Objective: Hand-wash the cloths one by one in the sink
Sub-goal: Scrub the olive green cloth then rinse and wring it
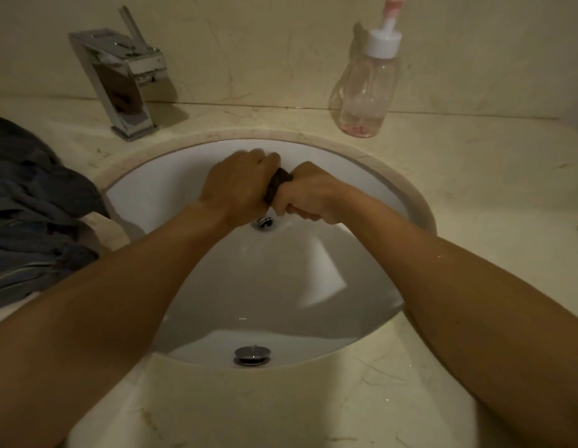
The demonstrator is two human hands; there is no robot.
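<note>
**Small dark cloth (278, 185) wrung between two fists over the white oval sink (281, 279)**

Both hands are on it now. The left hand (239, 185) has its fingers curled right over one end, and the right hand (310, 197) is clenched round the other, knuckles touching or very nearly so. Only a short twisted rope of dark fabric shows between them. It is held up in the air above the back half of the basin, just over the metal drain (265, 221), and it touches no part of the porcelain.

From here it looks like the squeezing-out step. I would call this piece close to finished, though I can't see any water running off it.

It should handle easily: soft and limp, small enough to vanish inside two fists, and heavier than it looks if it is soaked. Wet fabric slides, so a full fist at each end, as they have it, is the grip to trust. Fingertips alone would let it slip when the twist goes on. Nothing about it is fragile.

Over on the left edge of the beige marble worktop (459, 189) a heap of blue-grey cloths (32, 221) is slumped against the rim of the sink. I can't tell whether those are washed or waiting. A square chrome tap (122, 82) stands at the back left of the worktop. At the back right is a clear pump bottle (366, 88) with a little pink liquid in the bottom.
</note>
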